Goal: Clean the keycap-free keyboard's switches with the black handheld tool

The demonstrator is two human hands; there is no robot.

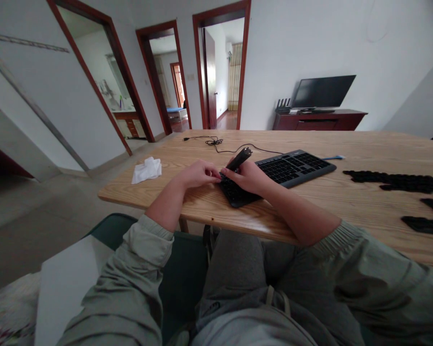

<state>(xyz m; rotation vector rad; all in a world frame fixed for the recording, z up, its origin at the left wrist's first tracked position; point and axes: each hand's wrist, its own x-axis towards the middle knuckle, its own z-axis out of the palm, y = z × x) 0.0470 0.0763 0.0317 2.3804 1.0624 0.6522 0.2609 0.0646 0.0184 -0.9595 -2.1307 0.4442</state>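
Observation:
My right hand (247, 177) grips a black corded pen-shaped tool (239, 159) upright over the left part of a black computer keyboard (296, 168). The tool's lower tip is hidden among my fingers. A thin black cable (216, 142) loops across the wooden table (159, 192) behind it, and its link to the tool is unclear. My left hand (198, 175) reaches in from the left, with its fingertips close to my right hand, just above the keyboard's left end. I cannot tell whether those fingertips pinch anything small.
A crumpled white cloth (146, 170) lies left of my hands. Black flat pieces (400, 181) lie at the table's right side, and a small blue item (334, 157) sits behind the keyboard. A monitor (323, 91) stands on a dark red cabinet (319, 121) beyond the table.

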